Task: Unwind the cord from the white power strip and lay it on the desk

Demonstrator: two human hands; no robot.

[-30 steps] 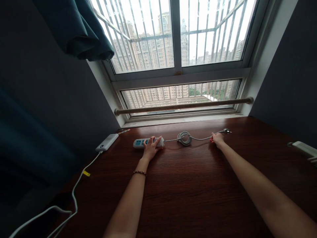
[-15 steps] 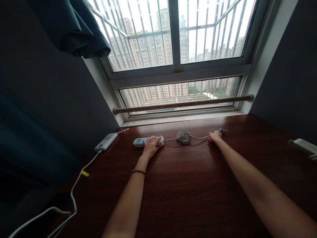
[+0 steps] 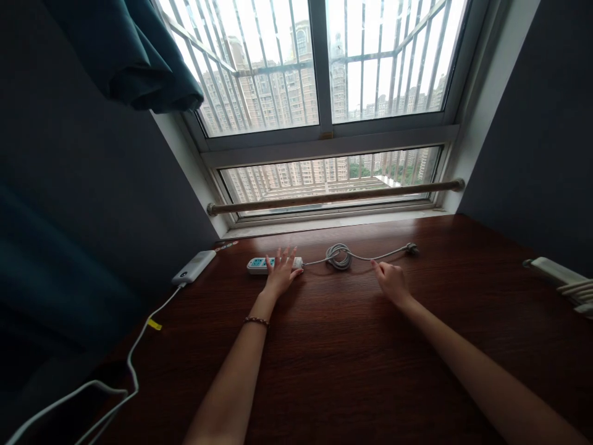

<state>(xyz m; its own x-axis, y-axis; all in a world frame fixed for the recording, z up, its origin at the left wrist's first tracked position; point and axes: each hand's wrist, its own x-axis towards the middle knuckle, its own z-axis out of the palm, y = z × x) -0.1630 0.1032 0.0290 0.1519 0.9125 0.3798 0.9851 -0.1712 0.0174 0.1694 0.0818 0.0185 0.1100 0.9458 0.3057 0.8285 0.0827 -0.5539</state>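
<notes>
Left hand point(image 3: 280, 275) lies flat with its fingers spread out, on top of the right end of a white power strip point(image 3: 273, 265). It is not gripping the strip, only resting on it. A bead bracelet point(image 3: 257, 321) goes round the left wrist. The power strip lies on the far part of a dark wooden desk point(image 3: 352, 358), near the window.

Right hand point(image 3: 391, 281) rests low over the desk with its fingers loosely open, and it holds nothing. It is just on the near side of the thin grey cord point(image 3: 377, 256) and does not seem to touch it. The cord runs from the right end of the power strip, makes a small coiled bunch point(image 3: 338, 256) between the two hands, and goes on to the right. It ends in a plug point(image 3: 411, 249) lying on the desk, a little way past the right hand.

To the left of the power strip lies a white power bank point(image 3: 191, 267), with a white cable point(image 3: 134, 364) that runs toward the near left corner. A yellow tag point(image 3: 154, 324) sits on that cable. A wooden rail point(image 3: 333, 196) runs across the bottom of the window point(image 3: 319, 93). A dark green curtain point(image 3: 134, 55) hangs at the top left. At the far right edge sits a white thing point(image 3: 556, 275), too cut off to name.
</notes>
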